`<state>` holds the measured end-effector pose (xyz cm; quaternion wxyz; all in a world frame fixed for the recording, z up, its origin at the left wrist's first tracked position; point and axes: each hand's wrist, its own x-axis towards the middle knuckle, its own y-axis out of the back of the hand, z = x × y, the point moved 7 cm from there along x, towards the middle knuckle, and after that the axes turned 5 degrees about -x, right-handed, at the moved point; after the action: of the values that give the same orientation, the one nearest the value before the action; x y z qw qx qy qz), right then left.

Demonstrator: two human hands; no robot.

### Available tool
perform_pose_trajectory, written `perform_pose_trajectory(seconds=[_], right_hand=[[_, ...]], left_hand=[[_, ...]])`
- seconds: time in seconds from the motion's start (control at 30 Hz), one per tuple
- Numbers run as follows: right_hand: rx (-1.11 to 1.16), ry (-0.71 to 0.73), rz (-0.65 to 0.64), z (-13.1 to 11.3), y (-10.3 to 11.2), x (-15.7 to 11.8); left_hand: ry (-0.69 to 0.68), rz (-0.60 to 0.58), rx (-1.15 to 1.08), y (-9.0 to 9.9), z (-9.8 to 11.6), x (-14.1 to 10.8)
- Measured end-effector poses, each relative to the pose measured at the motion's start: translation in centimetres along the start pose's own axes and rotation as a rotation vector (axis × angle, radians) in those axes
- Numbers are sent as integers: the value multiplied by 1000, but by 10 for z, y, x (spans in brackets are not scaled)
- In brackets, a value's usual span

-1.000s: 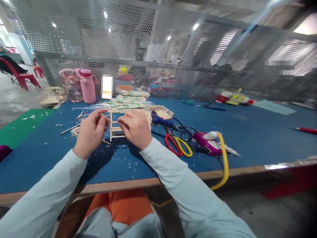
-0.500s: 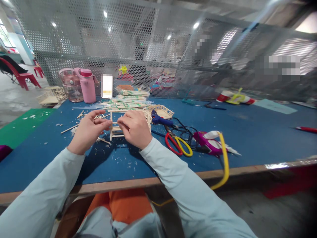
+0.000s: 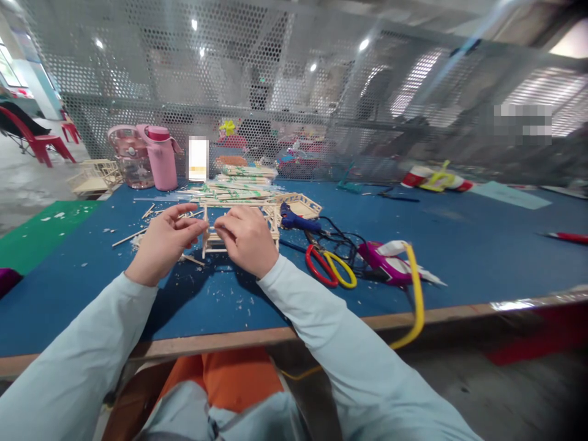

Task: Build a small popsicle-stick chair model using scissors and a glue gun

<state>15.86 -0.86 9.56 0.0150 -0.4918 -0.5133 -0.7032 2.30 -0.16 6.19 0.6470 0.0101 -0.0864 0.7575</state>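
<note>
Left hand (image 3: 160, 246) has moved in to the left end of the stick frame (image 3: 215, 250) since a second ago.
Thumb and finger are nearly together there; can't tell if they're holding anything. Frame's on the table (image 3: 468, 251), left of centre, with the right hand (image 3: 250, 240) at it, fingertips narrow, contents hidden. Looks like a placing-or-steadying step, so next move calls for light fingers.

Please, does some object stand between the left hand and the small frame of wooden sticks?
Nothing visible does. The left hand has its thumb tip right by the left upright of the stick frame; whether they touch is unclear. The scissors lie off to the right.
</note>
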Motion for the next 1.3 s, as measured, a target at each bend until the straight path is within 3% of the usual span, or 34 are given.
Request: perform_pose_trajectory(seconds=[0.4, 0.8, 1.0, 1.13, 1.3], right_hand=[[88, -28, 33, 4, -1, 0], [130, -35, 71, 4, 1, -1], [263, -183, 195, 24, 18, -4], [276, -289, 179, 39, 20, -5], [217, -239, 213, 34, 20, -5]], left_hand=[[32, 16, -79, 1, -2, -1], [-28, 34, -102, -3, -5, 2], [2, 45, -106, -2, -6, 0], [-2, 38, -103, -2, -6, 0], [2, 50, -110, -3, -7, -1]])
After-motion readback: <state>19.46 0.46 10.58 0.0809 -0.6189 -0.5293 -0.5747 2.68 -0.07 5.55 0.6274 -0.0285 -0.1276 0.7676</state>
